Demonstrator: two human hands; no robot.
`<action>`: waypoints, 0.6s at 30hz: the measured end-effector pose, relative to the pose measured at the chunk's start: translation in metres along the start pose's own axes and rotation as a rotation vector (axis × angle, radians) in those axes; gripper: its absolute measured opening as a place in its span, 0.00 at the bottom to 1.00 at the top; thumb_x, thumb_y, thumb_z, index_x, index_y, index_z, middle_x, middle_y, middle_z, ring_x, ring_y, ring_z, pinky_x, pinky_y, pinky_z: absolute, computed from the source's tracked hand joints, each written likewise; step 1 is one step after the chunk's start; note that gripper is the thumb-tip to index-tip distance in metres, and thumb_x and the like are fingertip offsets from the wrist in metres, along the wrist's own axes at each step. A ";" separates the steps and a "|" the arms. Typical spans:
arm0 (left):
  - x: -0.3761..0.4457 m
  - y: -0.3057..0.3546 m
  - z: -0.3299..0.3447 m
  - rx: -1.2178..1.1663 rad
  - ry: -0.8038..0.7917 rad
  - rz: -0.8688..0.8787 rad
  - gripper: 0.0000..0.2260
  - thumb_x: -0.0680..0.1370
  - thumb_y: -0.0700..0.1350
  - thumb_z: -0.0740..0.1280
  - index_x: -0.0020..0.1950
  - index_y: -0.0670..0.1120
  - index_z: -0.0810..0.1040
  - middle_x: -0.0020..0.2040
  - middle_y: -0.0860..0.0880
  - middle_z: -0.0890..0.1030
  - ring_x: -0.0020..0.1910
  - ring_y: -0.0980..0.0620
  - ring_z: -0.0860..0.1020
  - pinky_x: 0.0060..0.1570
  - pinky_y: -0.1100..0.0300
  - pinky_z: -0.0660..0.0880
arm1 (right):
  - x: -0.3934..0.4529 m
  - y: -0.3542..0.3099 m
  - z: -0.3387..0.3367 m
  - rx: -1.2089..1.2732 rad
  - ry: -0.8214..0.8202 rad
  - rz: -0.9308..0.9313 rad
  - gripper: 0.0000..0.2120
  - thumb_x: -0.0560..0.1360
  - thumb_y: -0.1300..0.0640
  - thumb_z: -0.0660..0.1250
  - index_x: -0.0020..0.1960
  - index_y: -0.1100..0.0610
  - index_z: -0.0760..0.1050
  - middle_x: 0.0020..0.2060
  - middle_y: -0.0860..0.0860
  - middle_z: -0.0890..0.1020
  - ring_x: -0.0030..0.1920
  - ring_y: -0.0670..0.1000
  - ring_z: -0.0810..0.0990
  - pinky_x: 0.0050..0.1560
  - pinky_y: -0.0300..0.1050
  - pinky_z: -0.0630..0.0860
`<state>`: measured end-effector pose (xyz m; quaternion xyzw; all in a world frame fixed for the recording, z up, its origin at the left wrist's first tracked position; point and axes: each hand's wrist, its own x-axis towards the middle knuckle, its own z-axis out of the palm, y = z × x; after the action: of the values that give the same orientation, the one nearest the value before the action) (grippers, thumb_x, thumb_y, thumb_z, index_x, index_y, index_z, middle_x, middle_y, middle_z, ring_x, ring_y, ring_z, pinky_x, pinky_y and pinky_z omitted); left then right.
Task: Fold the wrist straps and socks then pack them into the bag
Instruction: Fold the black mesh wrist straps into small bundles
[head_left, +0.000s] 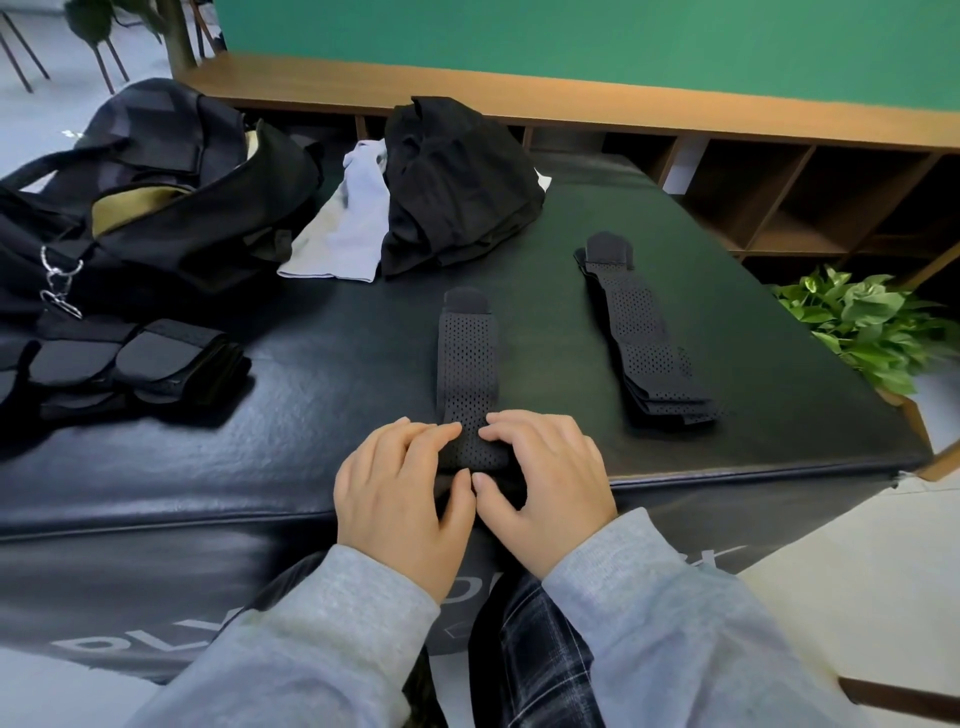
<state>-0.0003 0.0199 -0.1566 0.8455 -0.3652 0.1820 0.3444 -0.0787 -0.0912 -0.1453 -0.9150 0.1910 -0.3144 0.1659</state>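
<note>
black padded bench (311, 374): perforated dark wrist strap (467, 358) flat, near end rolled.

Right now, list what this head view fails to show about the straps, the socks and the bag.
- Near end of the wrist strap: covered by the left hand and right hand, so the fold itself is unseen.
- Folded straps at left: cut off by the frame edge; their count is unclear.
- Bag: interior dark, contents unreadable.
- Stack of straps: layers overlap, number uncertain.
- Pale sock: partly under black clothing.
</note>
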 end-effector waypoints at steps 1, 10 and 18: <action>0.000 0.000 -0.001 -0.004 -0.002 0.004 0.17 0.71 0.53 0.59 0.55 0.50 0.78 0.51 0.52 0.78 0.58 0.53 0.70 0.57 0.59 0.60 | 0.000 0.000 0.000 -0.007 -0.007 -0.003 0.17 0.66 0.46 0.61 0.53 0.50 0.76 0.53 0.42 0.79 0.54 0.44 0.70 0.52 0.38 0.63; 0.000 0.002 -0.003 -0.076 0.030 -0.004 0.15 0.75 0.53 0.57 0.55 0.49 0.77 0.50 0.51 0.78 0.53 0.54 0.70 0.53 0.61 0.60 | -0.001 0.003 -0.001 0.049 0.027 -0.023 0.15 0.67 0.52 0.59 0.50 0.52 0.77 0.47 0.43 0.80 0.47 0.43 0.71 0.49 0.36 0.62; 0.000 0.003 -0.005 -0.125 0.028 -0.023 0.14 0.72 0.50 0.58 0.57 0.54 0.71 0.52 0.54 0.77 0.53 0.56 0.70 0.55 0.61 0.61 | -0.002 0.004 -0.002 0.191 0.122 0.001 0.12 0.72 0.51 0.59 0.53 0.50 0.74 0.35 0.32 0.66 0.40 0.35 0.68 0.45 0.34 0.63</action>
<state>-0.0029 0.0222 -0.1522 0.8238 -0.3614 0.1664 0.4037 -0.0825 -0.0937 -0.1467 -0.8741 0.1705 -0.3860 0.2406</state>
